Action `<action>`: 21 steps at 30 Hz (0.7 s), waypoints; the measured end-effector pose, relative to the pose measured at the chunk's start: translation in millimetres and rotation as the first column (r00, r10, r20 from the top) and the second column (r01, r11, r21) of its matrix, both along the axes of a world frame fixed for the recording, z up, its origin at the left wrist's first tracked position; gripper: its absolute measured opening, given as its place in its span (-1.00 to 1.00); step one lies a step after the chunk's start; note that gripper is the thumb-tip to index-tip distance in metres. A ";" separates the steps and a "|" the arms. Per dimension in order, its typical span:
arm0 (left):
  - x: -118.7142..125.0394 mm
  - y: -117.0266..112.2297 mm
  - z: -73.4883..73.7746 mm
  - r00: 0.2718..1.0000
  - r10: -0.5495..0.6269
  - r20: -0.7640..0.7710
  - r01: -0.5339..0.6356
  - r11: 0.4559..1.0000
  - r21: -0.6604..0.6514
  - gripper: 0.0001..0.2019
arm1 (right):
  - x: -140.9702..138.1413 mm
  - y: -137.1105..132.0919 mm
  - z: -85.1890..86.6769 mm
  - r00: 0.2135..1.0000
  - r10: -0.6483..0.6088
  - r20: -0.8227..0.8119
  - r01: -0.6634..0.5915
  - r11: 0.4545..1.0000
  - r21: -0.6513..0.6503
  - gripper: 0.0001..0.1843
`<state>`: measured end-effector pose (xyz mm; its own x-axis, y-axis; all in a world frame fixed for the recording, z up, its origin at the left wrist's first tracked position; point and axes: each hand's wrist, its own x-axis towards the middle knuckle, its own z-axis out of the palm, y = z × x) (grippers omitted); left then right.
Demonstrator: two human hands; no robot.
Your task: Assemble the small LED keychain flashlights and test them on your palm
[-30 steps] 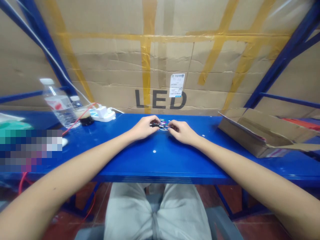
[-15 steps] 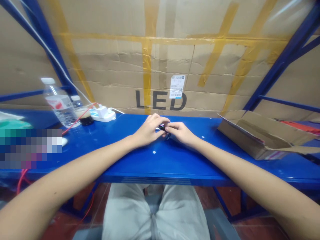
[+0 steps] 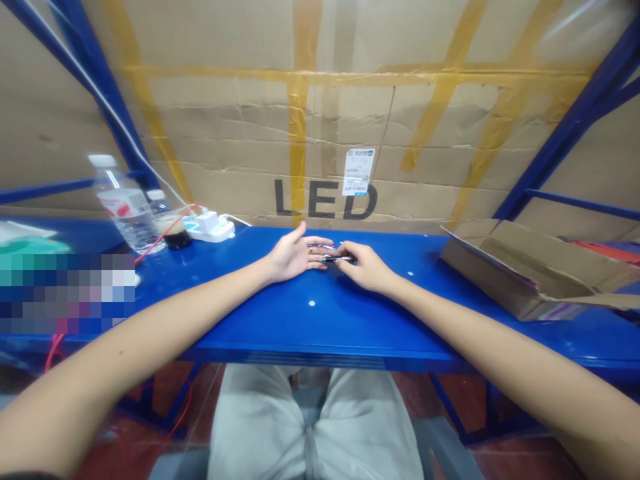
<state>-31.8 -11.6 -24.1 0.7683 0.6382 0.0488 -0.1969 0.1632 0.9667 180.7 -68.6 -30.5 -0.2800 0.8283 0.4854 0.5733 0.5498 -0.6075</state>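
My left hand (image 3: 293, 255) is open on its side above the table, palm showing, thumb raised and fingers stretched to the right. Pinched between the thumb and fingers of my right hand (image 3: 367, 265) is a small, slim, dark object with shiny metal parts (image 3: 330, 259). Its left end touches or overlaps the fingertips of my left hand; which of the two I cannot tell. The object is too small and partly covered to name its kind. Both hands are over the middle of the blue table (image 3: 280, 327).
At the left stand a clear water bottle (image 3: 127, 207), a smaller bottle with dark liquid (image 3: 175, 233) and a white power strip (image 3: 213, 228) with cables. An open cardboard box (image 3: 500, 273) sits at the right. A large taped carton (image 3: 240, 147) closes off the back.
My left hand has let go of the small dark object and opened, its thumb lifting and fingers straightening. My right hand keeps hold of the object. The view has shifted slightly.
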 end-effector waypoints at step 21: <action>-3.3 5.4 0.5 0.993 0.015 0.119 0.012 0.975 -0.222 -0.27 | -4.2 -11.3 4.7 0.972 -0.020 0.236 -0.047 0.960 0.277 -0.89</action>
